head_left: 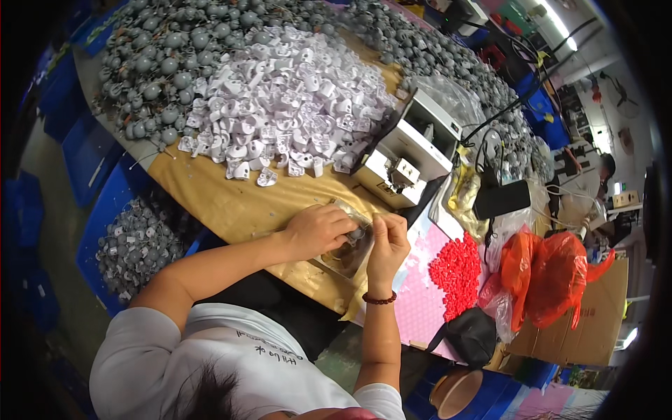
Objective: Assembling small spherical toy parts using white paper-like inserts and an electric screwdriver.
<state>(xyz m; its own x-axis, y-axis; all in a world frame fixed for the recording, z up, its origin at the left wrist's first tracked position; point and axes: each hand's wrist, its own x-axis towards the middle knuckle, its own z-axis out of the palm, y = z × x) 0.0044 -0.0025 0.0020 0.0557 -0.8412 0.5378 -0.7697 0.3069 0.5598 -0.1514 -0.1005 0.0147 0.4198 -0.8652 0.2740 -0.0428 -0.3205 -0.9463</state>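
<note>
My left hand [318, 229] and my right hand [389, 241] meet over the front edge of a tan-covered table [224, 203]. Together they pinch a small grey round part [358, 232] between the fingertips. Under the hands lies a small clear tray [348, 257] with dark pieces in it. A red bead bracelet sits on my right wrist. A big heap of white plastic pieces [280, 105] lies just beyond my hands, and grey ball-shaped parts [168, 56] are piled behind it.
A white boxy machine [409, 150] stands to the right of the white heap. Red small caps [456, 269] lie on a pink sheet. Orange plastic bags [553, 276], a black pouch [472, 332] and a cardboard box sit at right. A blue bin [136, 241] of grey parts is lower left.
</note>
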